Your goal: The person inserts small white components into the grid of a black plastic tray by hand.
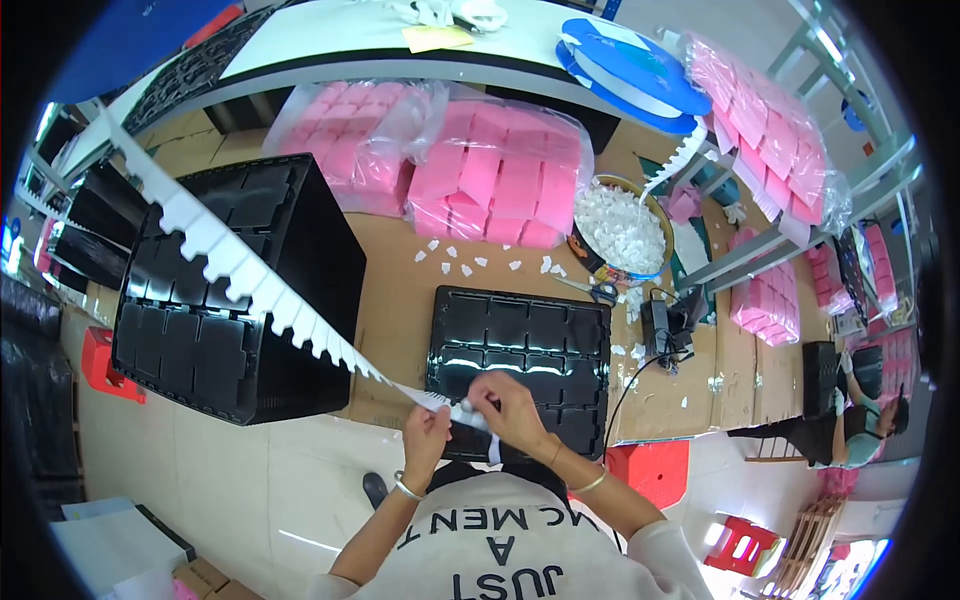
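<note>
A long white strip with a notched edge runs from the upper left down to my hands. My left hand is closed on its lower end. Beside it on the right, my right hand is bent in a pinch over a small whitish bit, too unclear to name; a short white piece hangs below. Both hands are over the near edge of a shiny black compartment tray lying on the cardboard-covered table. A tall stack of black trays stands to the left.
Plastic-wrapped pink blocks line the back. A round tub of white pieces stands right of them, near scissors and a black power adapter. A blue reel hangs above. Another person works at far right.
</note>
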`<act>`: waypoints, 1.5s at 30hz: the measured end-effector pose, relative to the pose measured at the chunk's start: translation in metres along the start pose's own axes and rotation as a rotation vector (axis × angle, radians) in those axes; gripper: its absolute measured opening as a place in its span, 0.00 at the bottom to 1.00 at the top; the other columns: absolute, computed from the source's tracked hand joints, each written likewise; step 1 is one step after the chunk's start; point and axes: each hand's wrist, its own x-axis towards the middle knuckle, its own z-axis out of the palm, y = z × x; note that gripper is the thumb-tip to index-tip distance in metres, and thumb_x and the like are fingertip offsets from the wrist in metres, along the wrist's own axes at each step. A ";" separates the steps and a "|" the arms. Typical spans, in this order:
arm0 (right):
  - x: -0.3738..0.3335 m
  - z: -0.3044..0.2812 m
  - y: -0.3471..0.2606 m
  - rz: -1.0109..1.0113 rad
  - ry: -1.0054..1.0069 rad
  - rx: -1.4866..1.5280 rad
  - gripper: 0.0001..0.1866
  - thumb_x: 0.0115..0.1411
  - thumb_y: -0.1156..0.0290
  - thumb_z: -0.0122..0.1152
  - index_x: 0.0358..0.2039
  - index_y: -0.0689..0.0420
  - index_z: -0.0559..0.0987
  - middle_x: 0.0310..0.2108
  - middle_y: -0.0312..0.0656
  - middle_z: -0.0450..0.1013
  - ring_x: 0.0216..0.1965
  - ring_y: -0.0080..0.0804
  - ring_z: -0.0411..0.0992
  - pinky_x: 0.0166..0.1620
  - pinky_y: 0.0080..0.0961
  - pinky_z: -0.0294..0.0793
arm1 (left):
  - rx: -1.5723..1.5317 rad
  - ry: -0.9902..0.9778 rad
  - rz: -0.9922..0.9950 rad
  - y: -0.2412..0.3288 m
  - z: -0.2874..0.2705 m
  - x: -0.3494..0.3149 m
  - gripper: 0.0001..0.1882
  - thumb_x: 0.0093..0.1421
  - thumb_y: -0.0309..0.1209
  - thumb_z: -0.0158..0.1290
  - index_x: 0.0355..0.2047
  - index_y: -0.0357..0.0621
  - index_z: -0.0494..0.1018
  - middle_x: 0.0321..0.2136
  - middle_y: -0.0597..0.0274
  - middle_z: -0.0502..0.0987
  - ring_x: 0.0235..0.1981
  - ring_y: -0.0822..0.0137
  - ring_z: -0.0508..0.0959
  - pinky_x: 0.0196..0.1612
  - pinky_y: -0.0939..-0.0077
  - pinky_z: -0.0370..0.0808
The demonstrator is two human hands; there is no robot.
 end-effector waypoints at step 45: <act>0.164 0.019 0.102 -0.444 -0.020 -0.678 0.06 0.57 0.75 0.55 0.32 0.64 0.77 0.34 0.50 0.73 0.41 0.48 0.74 0.43 0.39 0.76 | 0.395 -0.051 0.022 -0.014 -0.065 -0.009 0.08 0.62 0.30 0.61 0.31 0.38 0.76 0.23 0.72 0.74 0.25 0.78 0.69 0.29 0.82 0.65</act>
